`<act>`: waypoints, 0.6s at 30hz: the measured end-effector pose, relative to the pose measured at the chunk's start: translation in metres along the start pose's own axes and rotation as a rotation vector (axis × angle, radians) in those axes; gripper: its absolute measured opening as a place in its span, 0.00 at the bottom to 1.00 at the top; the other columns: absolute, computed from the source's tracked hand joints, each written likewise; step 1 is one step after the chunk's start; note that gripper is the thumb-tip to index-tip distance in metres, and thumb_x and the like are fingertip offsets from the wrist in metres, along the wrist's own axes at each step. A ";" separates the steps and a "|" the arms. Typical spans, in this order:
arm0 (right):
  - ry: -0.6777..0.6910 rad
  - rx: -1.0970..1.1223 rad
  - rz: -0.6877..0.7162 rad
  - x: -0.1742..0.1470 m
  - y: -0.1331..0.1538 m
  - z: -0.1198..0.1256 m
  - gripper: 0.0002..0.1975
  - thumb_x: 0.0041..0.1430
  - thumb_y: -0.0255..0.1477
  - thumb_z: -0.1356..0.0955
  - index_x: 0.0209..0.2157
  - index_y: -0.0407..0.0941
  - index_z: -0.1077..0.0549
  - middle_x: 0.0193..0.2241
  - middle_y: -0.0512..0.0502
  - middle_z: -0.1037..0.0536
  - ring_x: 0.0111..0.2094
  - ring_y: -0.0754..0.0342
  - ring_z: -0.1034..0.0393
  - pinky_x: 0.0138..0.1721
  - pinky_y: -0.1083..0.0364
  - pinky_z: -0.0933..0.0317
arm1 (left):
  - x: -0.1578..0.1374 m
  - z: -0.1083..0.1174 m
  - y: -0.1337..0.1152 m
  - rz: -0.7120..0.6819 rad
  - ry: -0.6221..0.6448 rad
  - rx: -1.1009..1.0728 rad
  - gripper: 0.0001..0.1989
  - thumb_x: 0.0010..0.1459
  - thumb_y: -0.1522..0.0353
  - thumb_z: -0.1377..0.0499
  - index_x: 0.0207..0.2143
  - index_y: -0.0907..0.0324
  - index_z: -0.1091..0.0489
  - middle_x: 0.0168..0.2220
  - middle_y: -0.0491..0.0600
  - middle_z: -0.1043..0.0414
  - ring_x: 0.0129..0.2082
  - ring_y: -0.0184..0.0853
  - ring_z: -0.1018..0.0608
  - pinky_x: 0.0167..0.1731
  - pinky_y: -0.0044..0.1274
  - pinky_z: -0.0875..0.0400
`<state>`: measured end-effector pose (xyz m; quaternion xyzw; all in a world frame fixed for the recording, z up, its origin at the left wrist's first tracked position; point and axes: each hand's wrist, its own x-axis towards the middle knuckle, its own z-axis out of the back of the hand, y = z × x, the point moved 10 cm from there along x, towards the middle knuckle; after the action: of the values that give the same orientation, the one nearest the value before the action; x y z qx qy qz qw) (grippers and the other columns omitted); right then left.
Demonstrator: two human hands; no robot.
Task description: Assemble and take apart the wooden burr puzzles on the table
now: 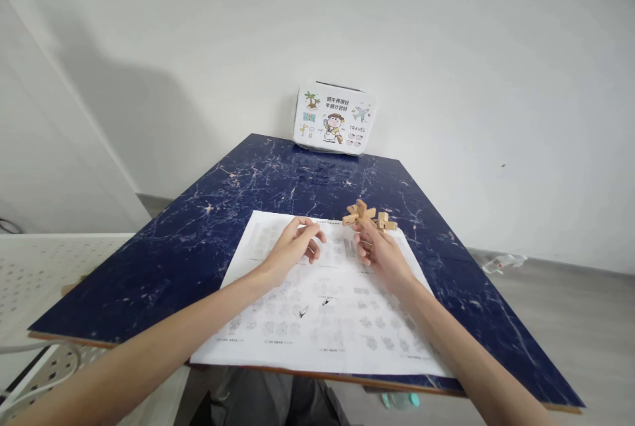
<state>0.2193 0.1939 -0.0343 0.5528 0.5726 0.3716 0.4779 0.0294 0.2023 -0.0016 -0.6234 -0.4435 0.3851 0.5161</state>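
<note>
Dark blue marble-look table (198,241) with a printed sheet (327,333) spread over the near half. The wooden interlocking puzzle (359,213) sits at the sheet's far right, straight off the right hand's (383,253) fingertips, no obvious long axis; can't really tell if it's gripped or just touched. Left hand (296,244) is farther off, loosely curled, holding nothing. Second wooden puzzle (385,221) just right of it. Cartoon travel case (335,118) at the back's closed, contents hidden.

a white case (333,118) stands far back on the blue table (208,241).
</note>
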 end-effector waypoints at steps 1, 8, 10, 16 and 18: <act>0.021 -0.021 -0.013 -0.002 -0.001 -0.004 0.22 0.57 0.50 0.26 0.38 0.45 0.24 0.26 0.51 0.29 0.20 0.60 0.40 0.15 0.59 0.48 | 0.000 0.000 0.000 0.003 0.002 0.007 0.10 0.66 0.63 0.41 0.37 0.56 0.40 0.33 0.46 0.25 0.20 0.25 0.27 0.20 0.21 0.36; 0.077 -0.203 0.008 -0.009 -0.002 -0.017 0.26 0.58 0.54 0.29 0.40 0.44 0.26 0.27 0.52 0.28 0.20 0.60 0.40 0.16 0.60 0.47 | 0.001 -0.003 0.003 0.023 0.030 0.038 0.08 0.64 0.65 0.41 0.36 0.56 0.40 0.31 0.44 0.27 0.20 0.25 0.29 0.20 0.21 0.39; 0.038 -0.331 0.125 -0.011 0.008 -0.015 0.24 0.62 0.53 0.31 0.38 0.45 0.27 0.26 0.52 0.29 0.19 0.59 0.40 0.17 0.59 0.46 | 0.000 -0.003 0.003 0.027 0.032 0.043 0.08 0.64 0.65 0.41 0.35 0.56 0.40 0.31 0.43 0.27 0.19 0.25 0.29 0.20 0.21 0.40; 0.000 -0.796 0.757 -0.039 0.054 -0.039 0.12 0.70 0.38 0.35 0.48 0.47 0.27 0.53 0.37 0.26 0.38 0.50 0.26 0.31 0.53 0.31 | -0.002 -0.005 0.000 0.032 0.034 0.067 0.07 0.64 0.66 0.42 0.35 0.56 0.39 0.30 0.43 0.28 0.19 0.25 0.30 0.20 0.21 0.41; 0.103 -0.893 0.833 -0.043 0.050 -0.052 0.13 0.71 0.34 0.36 0.54 0.50 0.28 0.62 0.37 0.31 0.47 0.47 0.26 0.36 0.51 0.29 | -0.003 -0.005 0.001 0.038 0.036 0.069 0.07 0.64 0.66 0.42 0.35 0.56 0.39 0.30 0.43 0.28 0.19 0.25 0.30 0.21 0.22 0.41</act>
<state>0.1806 0.1623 0.0334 0.4580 0.1197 0.7575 0.4496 0.0337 0.1981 -0.0017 -0.6201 -0.4089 0.3987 0.5379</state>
